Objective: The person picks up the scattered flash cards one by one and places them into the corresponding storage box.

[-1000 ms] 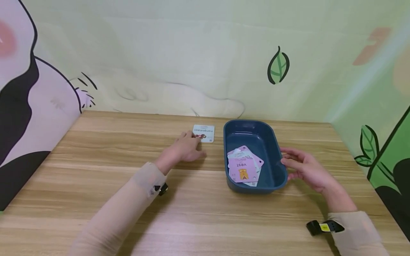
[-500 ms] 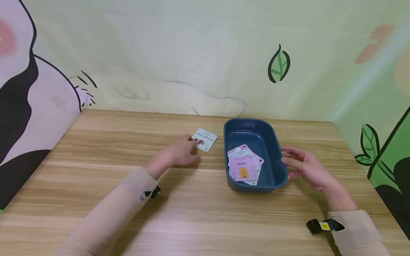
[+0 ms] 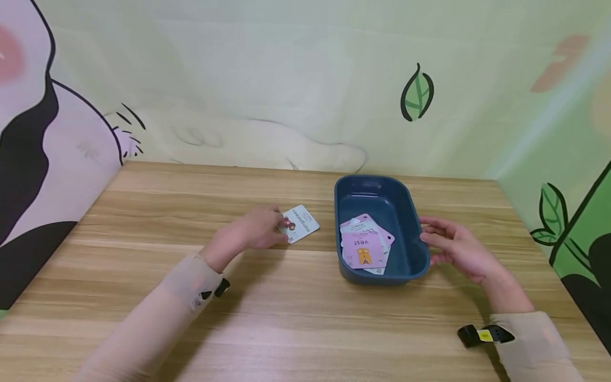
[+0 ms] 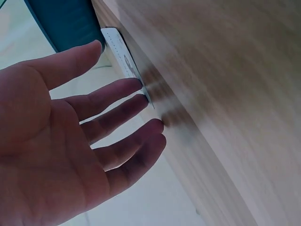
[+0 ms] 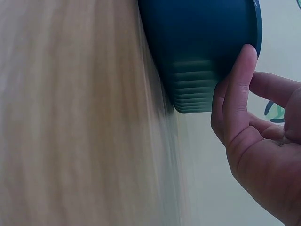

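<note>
My left hand touches a pale blue flashcard with a mangosteen picture, which lies turned at an angle on the table. In the left wrist view its fingers are spread and relaxed, fingertips at the card, thumb held apart. To the right stands a dark blue plastic bin. Several flashcards lie inside it, a purple vest card on top. My right hand rests against the bin's right outer wall, thumb near the rim; the right wrist view shows its fingers lightly bent against the bin.
Everything lies on a wood-grain table. A printed cloth backdrop with leaf and cartoon drawings rises along its back edge and sides. The bin stands close to that back edge.
My left hand has slid the mangosteen card toward me and slightly left, and the card has turned anticlockwise then further to a slant. The right hand and bin stay put.
</note>
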A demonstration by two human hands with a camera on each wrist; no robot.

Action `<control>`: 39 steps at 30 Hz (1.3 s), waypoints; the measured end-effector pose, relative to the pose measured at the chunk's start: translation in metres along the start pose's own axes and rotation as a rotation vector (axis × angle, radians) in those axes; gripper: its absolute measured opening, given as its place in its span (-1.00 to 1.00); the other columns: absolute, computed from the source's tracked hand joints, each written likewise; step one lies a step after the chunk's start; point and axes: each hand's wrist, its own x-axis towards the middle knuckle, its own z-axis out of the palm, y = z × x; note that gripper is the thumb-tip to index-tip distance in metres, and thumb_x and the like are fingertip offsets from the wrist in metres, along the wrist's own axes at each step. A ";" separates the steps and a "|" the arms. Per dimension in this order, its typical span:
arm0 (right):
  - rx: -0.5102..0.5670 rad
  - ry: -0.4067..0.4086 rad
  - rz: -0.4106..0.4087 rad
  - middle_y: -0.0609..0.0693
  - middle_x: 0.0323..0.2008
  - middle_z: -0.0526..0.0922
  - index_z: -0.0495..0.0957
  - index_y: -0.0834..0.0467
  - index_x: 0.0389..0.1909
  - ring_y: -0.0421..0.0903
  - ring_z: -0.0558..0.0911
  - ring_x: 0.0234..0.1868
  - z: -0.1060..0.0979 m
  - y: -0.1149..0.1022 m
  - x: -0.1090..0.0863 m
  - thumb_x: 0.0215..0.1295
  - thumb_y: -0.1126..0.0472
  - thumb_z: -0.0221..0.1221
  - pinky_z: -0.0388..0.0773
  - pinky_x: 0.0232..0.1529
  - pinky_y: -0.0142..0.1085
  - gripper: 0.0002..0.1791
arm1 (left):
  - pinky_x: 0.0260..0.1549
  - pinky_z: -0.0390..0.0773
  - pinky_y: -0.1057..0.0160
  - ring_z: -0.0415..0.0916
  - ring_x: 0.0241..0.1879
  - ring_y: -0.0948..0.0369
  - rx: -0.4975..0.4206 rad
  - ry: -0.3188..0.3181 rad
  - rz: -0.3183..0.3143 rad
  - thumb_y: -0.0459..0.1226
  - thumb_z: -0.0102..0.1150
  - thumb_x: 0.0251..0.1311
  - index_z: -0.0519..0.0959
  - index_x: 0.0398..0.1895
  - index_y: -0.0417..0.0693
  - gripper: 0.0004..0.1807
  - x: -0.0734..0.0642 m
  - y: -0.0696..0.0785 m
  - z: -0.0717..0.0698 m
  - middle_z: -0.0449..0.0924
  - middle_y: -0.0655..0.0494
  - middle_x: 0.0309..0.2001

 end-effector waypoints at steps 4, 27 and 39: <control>-0.003 0.000 0.002 0.15 0.03 0.51 0.11 0.48 0.49 -0.10 0.63 -0.15 0.000 -0.001 0.000 0.58 0.26 0.07 0.68 -0.30 -0.23 -0.37 | 0.10 0.49 0.00 0.51 0.01 0.02 -0.050 0.020 -0.008 -0.17 0.29 0.35 0.64 0.16 -0.23 -0.59 -0.003 -0.001 -0.001 0.53 -0.14 0.18; 0.001 0.004 0.007 0.14 0.03 0.49 0.10 0.48 0.49 -0.12 0.62 -0.14 0.000 -0.001 0.000 0.58 0.26 0.07 0.68 -0.31 -0.24 -0.36 | -0.13 0.54 0.07 0.45 -0.16 0.04 0.040 0.082 -0.195 -0.07 0.48 0.18 0.61 -0.02 -0.29 -0.49 0.015 -0.007 0.002 0.48 -0.12 -0.08; 0.020 -0.001 0.004 0.12 0.01 0.50 0.09 0.49 0.49 -0.12 0.62 -0.15 0.000 0.000 0.000 0.58 0.27 0.07 0.68 -0.31 -0.25 -0.36 | -0.01 0.53 -0.01 0.45 -0.06 0.00 -0.009 0.060 -0.183 -0.02 0.52 0.12 0.56 0.14 -0.21 -0.36 0.015 -0.009 0.001 0.46 -0.12 -0.01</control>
